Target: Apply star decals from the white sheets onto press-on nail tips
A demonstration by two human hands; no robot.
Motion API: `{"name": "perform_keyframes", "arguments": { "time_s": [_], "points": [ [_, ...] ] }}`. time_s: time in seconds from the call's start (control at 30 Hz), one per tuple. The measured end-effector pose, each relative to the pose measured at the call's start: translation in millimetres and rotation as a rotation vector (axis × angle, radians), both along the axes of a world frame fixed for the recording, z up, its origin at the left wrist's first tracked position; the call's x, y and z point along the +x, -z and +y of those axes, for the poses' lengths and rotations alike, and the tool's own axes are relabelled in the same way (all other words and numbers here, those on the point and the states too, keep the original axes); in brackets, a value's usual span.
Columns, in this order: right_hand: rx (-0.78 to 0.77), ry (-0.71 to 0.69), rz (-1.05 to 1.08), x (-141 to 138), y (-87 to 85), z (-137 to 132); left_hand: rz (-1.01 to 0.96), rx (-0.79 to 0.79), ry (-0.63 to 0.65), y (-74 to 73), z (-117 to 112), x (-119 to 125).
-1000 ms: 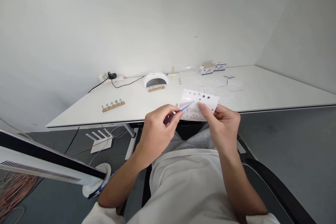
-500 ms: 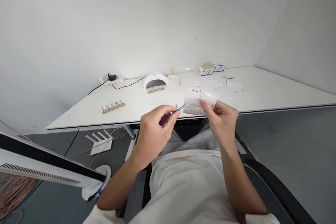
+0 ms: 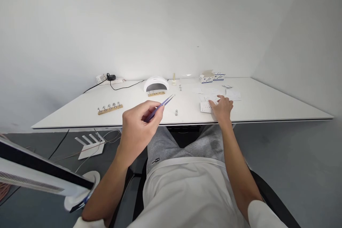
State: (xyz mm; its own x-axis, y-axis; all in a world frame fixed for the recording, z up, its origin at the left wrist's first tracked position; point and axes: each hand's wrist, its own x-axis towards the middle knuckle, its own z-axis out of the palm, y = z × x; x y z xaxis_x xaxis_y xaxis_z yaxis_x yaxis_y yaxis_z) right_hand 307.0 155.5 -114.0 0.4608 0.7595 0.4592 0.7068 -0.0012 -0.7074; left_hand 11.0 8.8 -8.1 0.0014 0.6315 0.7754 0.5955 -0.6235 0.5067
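Purple tweezers (image 3: 159, 109) are pinched in my left hand (image 3: 141, 121), their points slanting up over the table. A tiny pale piece seems to sit at the tips, too small to make out. My right hand (image 3: 222, 109) has its fingers apart, resting at a white sticker sheet (image 3: 205, 107) with small marks that lies flat near the table's front edge. Part of the sheet is hidden beneath the fingers. Between the hands, a small silver nail-tip stand (image 3: 176, 112) stands alone on the table.
A white nail lamp (image 3: 156, 82) has a wooden strip with stands (image 3: 156, 94) before it. Another wooden strip (image 3: 110, 109) with several stands lies left. Behind are a polish bottle (image 3: 174, 79), small boxes (image 3: 207, 77) and more sheets (image 3: 233, 94).
My right hand has lowered the sticker sheet from in front of me onto the table and loosened its fingers. My left hand has moved left with the tweezers, away from the sheet.
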Motion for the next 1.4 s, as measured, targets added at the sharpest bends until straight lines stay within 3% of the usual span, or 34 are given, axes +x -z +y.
{"name": "perform_keyframes", "arguments": {
  "time_s": [0.07, 0.23, 0.3, 0.57, 0.87, 1.03, 1.17, 1.4],
  "points": [
    [-0.010, -0.104, -0.020, -12, 0.2, -6, -0.005, -0.006, 0.003, -0.5, 0, 0],
    [-0.111, -0.572, -0.048, -58, 8.7, -18, -0.015, -0.013, 0.011, -0.3, -1, -3],
    [-0.147, -0.666, -0.057, -74, 12.1, -18, -0.013, -0.006, 0.010, -0.3, -1, -4],
    [-0.194, -0.686, -0.039, -103, 9.7, -1, 0.008, 0.005, 0.012, -3.3, -2, -1],
    [-0.093, -0.791, 0.156, -102, 7.9, -1, 0.033, 0.019, 0.008, -2.9, -3, -4],
    [0.033, -0.905, 0.346, -93, -14.8, -31, 0.061, 0.051, 0.015, -3.7, -1, -3],
    [0.141, -0.891, 0.433, -88, -32.8, -67, 0.065, 0.097, 0.011, -3.0, -1, 0],
    [0.462, -0.831, 0.316, -84, -48.9, -112, 0.123, 0.176, 0.034, 2.5, -10, 13]
  ]
}}
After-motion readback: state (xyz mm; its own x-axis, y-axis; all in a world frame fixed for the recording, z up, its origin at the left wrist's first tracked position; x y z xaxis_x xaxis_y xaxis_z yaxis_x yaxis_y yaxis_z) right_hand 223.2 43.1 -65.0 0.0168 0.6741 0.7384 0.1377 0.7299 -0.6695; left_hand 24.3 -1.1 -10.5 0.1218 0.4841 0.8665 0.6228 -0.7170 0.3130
